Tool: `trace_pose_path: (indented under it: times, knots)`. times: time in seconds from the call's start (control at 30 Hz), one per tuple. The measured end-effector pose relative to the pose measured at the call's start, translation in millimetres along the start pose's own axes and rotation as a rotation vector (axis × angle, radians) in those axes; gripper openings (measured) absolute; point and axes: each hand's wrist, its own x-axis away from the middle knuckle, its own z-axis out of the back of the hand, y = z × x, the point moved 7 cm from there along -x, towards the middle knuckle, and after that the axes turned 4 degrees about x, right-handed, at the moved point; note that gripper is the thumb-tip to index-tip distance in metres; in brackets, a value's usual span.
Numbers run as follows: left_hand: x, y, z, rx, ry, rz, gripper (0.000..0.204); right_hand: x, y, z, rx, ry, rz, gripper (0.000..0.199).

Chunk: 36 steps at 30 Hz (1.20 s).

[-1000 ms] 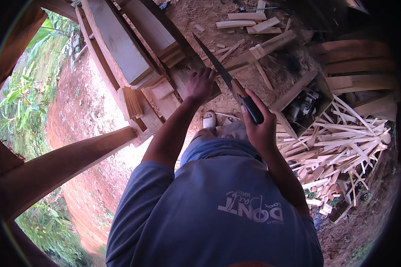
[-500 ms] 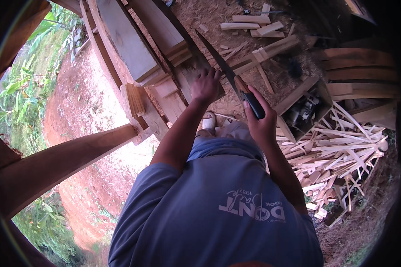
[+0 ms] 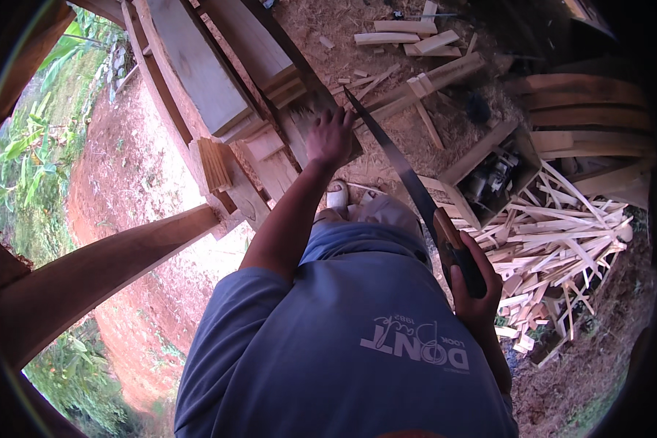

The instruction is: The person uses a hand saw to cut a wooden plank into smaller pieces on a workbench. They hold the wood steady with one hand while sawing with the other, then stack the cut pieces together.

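To the left of both grips, pale rectangular timber planks point(image 3: 197, 73) are stacked. Just right of them, the left hand point(image 3: 331, 136) is laid, fingers loosely spread, on the end of a brown flat wooden board point(image 3: 299, 120); nothing seems to be clasped. By the right hand point(image 3: 479, 283), fingers closed round its brown-and-black handle, a long dark-bladed handsaw point(image 3: 414, 182) is held, its tip pointed ahead toward the left fingers. Whether the board is touched by the teeth cannot be told. For good sawing, the board should be pressed steadily, the left fingers kept clear, the blade guided straight.
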Motion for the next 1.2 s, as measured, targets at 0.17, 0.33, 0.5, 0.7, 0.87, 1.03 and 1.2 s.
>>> trace_pose_path:
  times: [0.17,0.33,0.5,0.7,0.87,1.03,1.2]
  knots:
    - [-4.8,-4.3,-2.4,0.018,-0.019,0.066,0.032,-10.4,-12.7,-3.6,0.040,0.057,0.126,0.051]
    - [-9.8,-0.9,-2.5,0.031,-0.040,0.042,0.031,-77.9,-5.6,-41.2,-0.032,0.080,0.167,0.047]
    - [-7.0,-0.5,-3.0,0.033,-0.011,0.006,0.027,-124.7,3.3,-71.2,-0.129,0.123,0.212,0.041]
    - [-12.3,-10.3,-5.7,0.087,-0.049,0.003,0.027,-111.3,2.6,-70.3,-0.125,0.126,0.266,0.044]
    - [-9.6,-16.5,-3.6,0.033,0.050,-0.120,0.027,-79.1,-2.8,-53.5,-0.125,0.181,0.315,0.048]
    - [-7.2,-20.5,-1.4,0.022,0.107,-0.083,0.028,-70.0,11.9,-61.1,-0.177,0.161,0.259,0.048]
    - [-6.0,-23.3,-3.5,0.062,0.082,-0.056,0.032,-85.2,31.3,-78.4,-0.191,0.187,0.210,0.046]
